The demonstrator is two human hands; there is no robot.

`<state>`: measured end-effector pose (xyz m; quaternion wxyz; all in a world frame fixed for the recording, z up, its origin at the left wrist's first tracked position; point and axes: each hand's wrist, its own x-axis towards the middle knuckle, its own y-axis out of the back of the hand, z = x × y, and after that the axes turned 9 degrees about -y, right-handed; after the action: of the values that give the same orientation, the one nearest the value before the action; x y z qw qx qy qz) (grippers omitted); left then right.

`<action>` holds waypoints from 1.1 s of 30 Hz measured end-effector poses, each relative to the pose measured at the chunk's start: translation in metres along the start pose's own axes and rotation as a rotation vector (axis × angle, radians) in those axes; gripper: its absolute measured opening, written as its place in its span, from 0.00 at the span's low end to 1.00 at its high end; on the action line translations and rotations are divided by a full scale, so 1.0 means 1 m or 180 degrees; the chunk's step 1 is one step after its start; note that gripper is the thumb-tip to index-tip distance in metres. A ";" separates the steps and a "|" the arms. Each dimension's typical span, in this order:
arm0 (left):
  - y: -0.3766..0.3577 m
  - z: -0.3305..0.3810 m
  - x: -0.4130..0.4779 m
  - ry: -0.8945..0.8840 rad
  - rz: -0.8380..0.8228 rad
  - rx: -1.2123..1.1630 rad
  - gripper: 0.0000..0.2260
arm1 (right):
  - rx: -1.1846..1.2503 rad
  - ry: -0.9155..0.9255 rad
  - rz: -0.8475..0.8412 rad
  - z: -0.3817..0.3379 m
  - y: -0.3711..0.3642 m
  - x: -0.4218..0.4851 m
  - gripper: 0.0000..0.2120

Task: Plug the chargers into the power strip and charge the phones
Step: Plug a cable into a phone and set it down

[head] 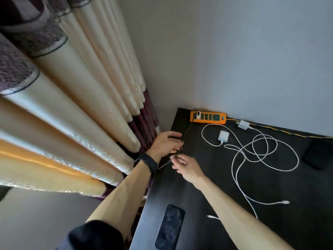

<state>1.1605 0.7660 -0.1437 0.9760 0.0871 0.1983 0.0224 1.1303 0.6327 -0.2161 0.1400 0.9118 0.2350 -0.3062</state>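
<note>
Power strip (208, 117), orange, lies at the far edge of the desk (270, 222) against the wall, long axis parallel to the wall, sockets facing up. One charger (197, 114) sits in its leftmost socket; a dark cable (187, 131) runs from it toward the near left.

Left hand (166, 143) holds a dark phone (175, 137) at the desk's left edge, grip closed around the body. Right hand (187, 168) pinches the cable's free end, grip narrow, just beside the phone.

Recommended procedure: steady the phone, align the connector with the port axis, and push straight in without twisting. The port itself is hidden.

Two white chargers (223, 136) (243, 125) lie unplugged near the strip, prongs pointing toward it. Another phone (170, 227) lies at the near edge, long axis running near to far.
</note>
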 end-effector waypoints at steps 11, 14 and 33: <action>0.022 -0.119 -0.097 0.0217 -0.0095 0.1698 0.19 | 0.1641 0.0033 0.0914 -0.054 0.029 -0.025 0.11; 0.029 -0.125 -0.120 -0.0068 0.0098 0.1987 0.10 | 0.1790 -0.0097 0.1095 -0.064 0.045 -0.017 0.10; 0.046 -0.056 -0.177 0.0146 0.0161 -0.0499 0.17 | 0.0785 -0.0043 -0.0246 0.020 -0.069 -0.153 0.11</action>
<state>0.9756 0.8066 -0.1184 0.9741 0.0149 0.2161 0.0645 0.9775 0.6307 -0.1437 0.0166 0.9103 0.2296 -0.3441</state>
